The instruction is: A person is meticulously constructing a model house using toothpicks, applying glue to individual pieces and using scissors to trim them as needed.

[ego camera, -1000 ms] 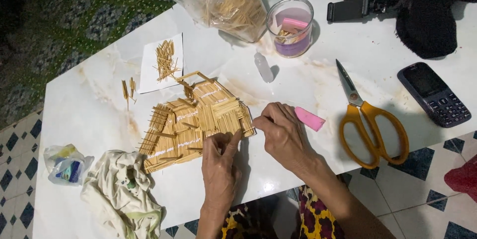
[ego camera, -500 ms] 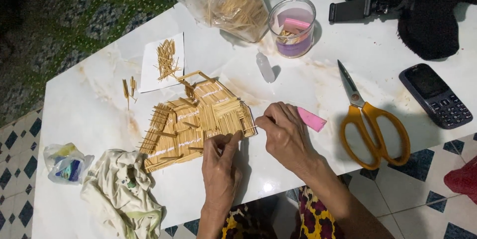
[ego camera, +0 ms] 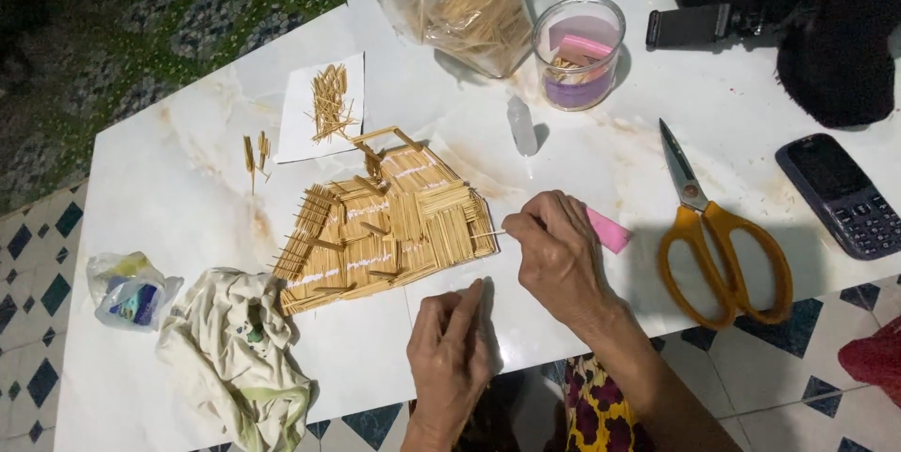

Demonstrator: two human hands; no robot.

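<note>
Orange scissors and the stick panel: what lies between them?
In the head view, the right hand pinching a thin stick, with a pink piece beside it, lies between the orange scissors and the stick panel.

A flat panel of pale toothpicks point(ego camera: 389, 222) lies on the white marbled surface point(ego camera: 188, 180), roughly house-shaped, with a peaked end toward the far side and a wide base toward the near left. It is built from patches of sticks glued side by side, some patches running lengthwise and others crosswise, with white streaks of glue across them. Loose stick ends jut out along its left edge, and a small open frame of sticks stands at its far tip. A single toothpick point(ego camera: 490, 233) is pinched in the fingers of the right hand point(ego camera: 563, 260), lying nearly level, its free tip touching the panel's right edge.
</note>
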